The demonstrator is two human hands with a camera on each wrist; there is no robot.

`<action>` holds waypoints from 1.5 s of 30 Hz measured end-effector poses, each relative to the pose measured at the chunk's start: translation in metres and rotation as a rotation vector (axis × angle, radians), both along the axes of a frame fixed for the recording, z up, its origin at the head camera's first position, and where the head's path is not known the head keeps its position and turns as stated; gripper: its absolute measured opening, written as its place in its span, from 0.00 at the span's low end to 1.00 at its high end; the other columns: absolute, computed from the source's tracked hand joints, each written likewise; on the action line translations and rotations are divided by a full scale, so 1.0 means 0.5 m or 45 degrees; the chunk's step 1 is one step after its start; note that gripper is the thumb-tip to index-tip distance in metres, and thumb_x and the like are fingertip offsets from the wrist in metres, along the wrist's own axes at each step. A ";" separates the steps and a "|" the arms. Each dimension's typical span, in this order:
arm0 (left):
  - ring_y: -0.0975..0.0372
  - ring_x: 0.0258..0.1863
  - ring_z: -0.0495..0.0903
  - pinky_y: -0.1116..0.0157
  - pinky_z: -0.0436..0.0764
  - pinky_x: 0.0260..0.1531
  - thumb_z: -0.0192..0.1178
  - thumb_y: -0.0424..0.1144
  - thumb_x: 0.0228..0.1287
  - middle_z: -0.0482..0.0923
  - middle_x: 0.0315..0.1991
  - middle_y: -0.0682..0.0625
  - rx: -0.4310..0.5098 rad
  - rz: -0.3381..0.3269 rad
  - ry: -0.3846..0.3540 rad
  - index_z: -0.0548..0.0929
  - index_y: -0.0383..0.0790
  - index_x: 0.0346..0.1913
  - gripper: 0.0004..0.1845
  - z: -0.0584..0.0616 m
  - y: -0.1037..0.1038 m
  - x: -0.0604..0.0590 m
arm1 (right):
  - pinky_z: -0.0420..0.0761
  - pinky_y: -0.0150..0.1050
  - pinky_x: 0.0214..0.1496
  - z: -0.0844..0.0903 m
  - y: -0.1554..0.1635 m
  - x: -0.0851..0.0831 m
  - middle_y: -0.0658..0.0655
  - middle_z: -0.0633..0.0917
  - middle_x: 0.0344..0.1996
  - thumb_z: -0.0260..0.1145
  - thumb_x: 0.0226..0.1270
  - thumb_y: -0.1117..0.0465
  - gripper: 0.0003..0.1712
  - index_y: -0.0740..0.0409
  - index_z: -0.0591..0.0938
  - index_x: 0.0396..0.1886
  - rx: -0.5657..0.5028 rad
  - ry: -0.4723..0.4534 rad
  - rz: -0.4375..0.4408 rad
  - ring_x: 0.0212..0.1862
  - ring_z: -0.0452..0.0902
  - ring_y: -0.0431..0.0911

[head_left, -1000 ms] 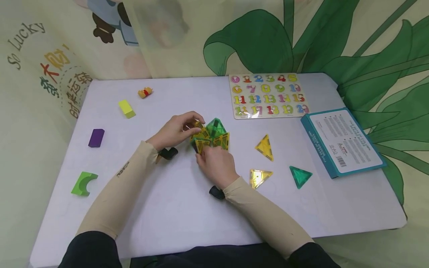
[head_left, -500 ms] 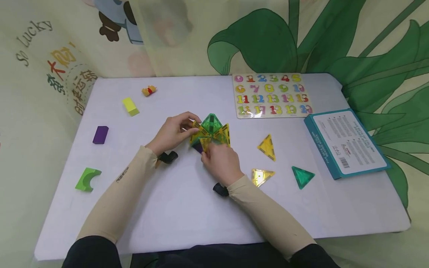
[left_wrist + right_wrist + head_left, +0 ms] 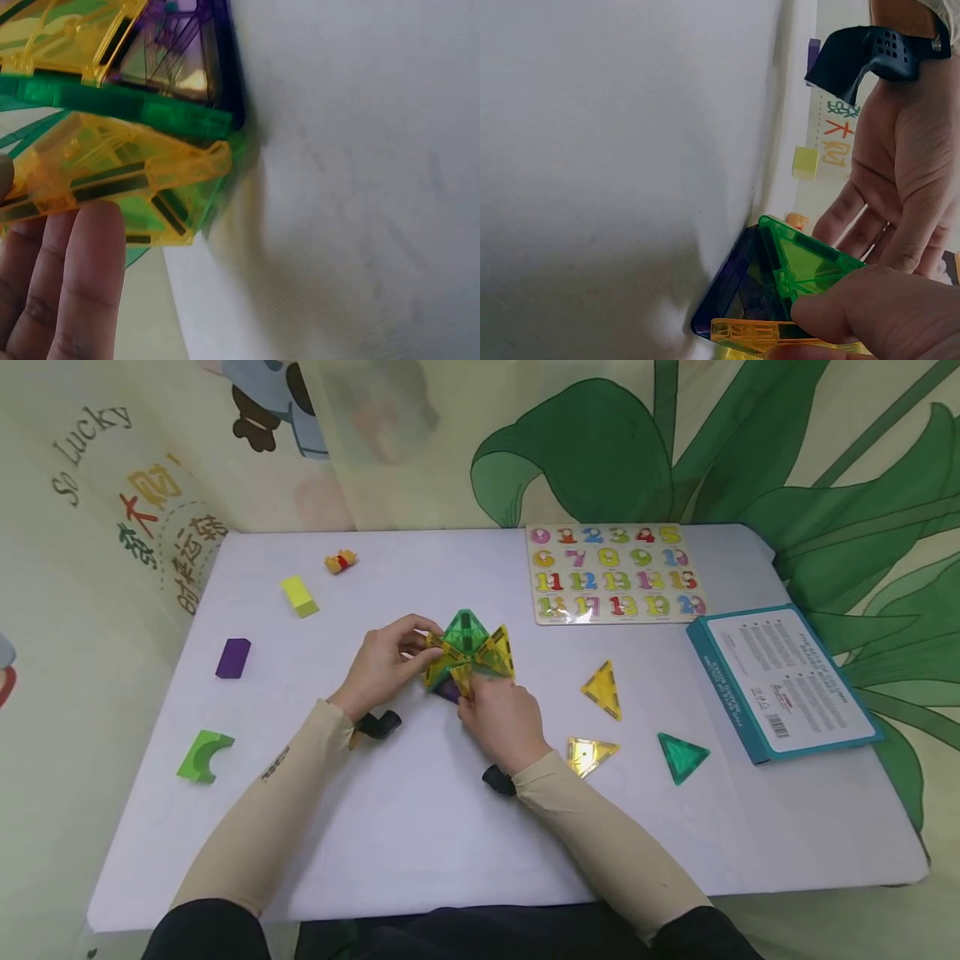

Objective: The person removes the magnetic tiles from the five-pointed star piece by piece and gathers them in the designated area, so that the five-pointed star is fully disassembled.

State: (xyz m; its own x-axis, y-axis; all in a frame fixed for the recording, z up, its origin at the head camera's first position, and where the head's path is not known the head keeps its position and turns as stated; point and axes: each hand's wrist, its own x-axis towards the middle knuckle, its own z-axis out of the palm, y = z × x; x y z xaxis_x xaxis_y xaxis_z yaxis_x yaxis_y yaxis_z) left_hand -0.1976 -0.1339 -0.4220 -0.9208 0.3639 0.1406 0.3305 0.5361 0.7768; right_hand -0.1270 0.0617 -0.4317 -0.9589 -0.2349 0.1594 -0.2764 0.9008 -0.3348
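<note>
Both hands work at a cluster of translucent magnetic tiles, green, yellow and purple, in the middle of the table. My left hand pinches a yellow tile on the cluster's left side between thumb and fingers. From the near right, my right hand grips another yellow tile, its thumb over the edge beside a green triangle tile. A purple tile shows low on the near side, partly covered by the others. The right hand hides part of the cluster in the head view.
Right of the hands lie two yellow triangle tiles and a green triangle tile. Behind them are a number board and a teal-edged box. A green arch block, purple block, yellow block and small figure stand left.
The cluster has turned a little between the hands, and more purple shows at its near side. Both hands keep their hold. The whole head view has shifted slightly.
</note>
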 end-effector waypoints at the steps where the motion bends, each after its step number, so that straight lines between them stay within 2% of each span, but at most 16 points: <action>1: 0.54 0.40 0.92 0.57 0.85 0.41 0.68 0.39 0.70 0.92 0.42 0.43 0.005 0.015 0.008 0.82 0.43 0.56 0.15 -0.002 0.000 0.003 | 0.77 0.44 0.18 0.000 0.001 0.000 0.52 0.83 0.19 0.73 0.68 0.55 0.12 0.56 0.82 0.29 0.002 0.004 -0.002 0.19 0.78 0.46; 11: 0.52 0.39 0.92 0.52 0.89 0.42 0.68 0.37 0.70 0.92 0.41 0.42 0.108 0.136 0.031 0.82 0.41 0.56 0.15 -0.012 0.003 0.027 | 0.80 0.43 0.20 -0.005 0.009 -0.007 0.54 0.86 0.22 0.74 0.67 0.56 0.11 0.57 0.84 0.30 -0.003 0.038 -0.006 0.20 0.81 0.47; 20: 0.54 0.38 0.92 0.60 0.89 0.39 0.69 0.36 0.69 0.92 0.40 0.42 0.143 0.288 0.046 0.82 0.41 0.56 0.15 -0.018 0.014 0.053 | 0.81 0.47 0.22 -0.008 0.015 -0.019 0.57 0.89 0.27 0.74 0.66 0.57 0.09 0.57 0.84 0.32 -0.048 0.039 -0.049 0.22 0.84 0.51; 26: 0.52 0.38 0.92 0.64 0.89 0.35 0.68 0.36 0.70 0.92 0.40 0.41 0.176 0.355 0.054 0.81 0.40 0.57 0.15 -0.021 0.019 0.068 | 0.83 0.47 0.24 -0.009 0.018 -0.027 0.58 0.91 0.30 0.74 0.67 0.58 0.07 0.58 0.87 0.36 -0.071 0.024 -0.053 0.25 0.86 0.52; 30: 0.51 0.39 0.92 0.66 0.89 0.35 0.68 0.35 0.70 0.91 0.42 0.39 0.195 0.374 0.051 0.81 0.40 0.58 0.16 -0.022 0.021 0.076 | 0.84 0.47 0.25 -0.009 0.019 -0.030 0.58 0.92 0.31 0.74 0.67 0.59 0.07 0.59 0.87 0.38 -0.078 0.023 -0.050 0.26 0.87 0.52; 35: 0.51 0.40 0.92 0.61 0.90 0.37 0.67 0.34 0.70 0.91 0.43 0.39 0.192 0.357 0.059 0.80 0.40 0.60 0.18 -0.024 0.020 0.079 | 0.84 0.49 0.26 -0.006 0.020 -0.033 0.59 0.92 0.31 0.73 0.67 0.59 0.07 0.59 0.87 0.38 -0.098 0.018 -0.058 0.26 0.87 0.53; 41: 0.50 0.40 0.92 0.55 0.90 0.41 0.68 0.34 0.70 0.91 0.41 0.39 0.112 0.344 0.101 0.79 0.40 0.62 0.20 -0.023 0.016 0.079 | 0.83 0.48 0.25 -0.007 0.020 -0.033 0.58 0.92 0.31 0.74 0.66 0.59 0.07 0.59 0.87 0.38 -0.099 0.009 -0.062 0.26 0.87 0.52; 45: 0.52 0.38 0.92 0.55 0.90 0.38 0.71 0.38 0.67 0.91 0.42 0.40 0.039 0.342 0.153 0.77 0.41 0.64 0.25 -0.019 0.006 0.080 | 0.81 0.47 0.24 -0.006 0.018 -0.034 0.58 0.91 0.29 0.74 0.66 0.59 0.08 0.59 0.87 0.38 -0.106 0.007 -0.070 0.24 0.85 0.50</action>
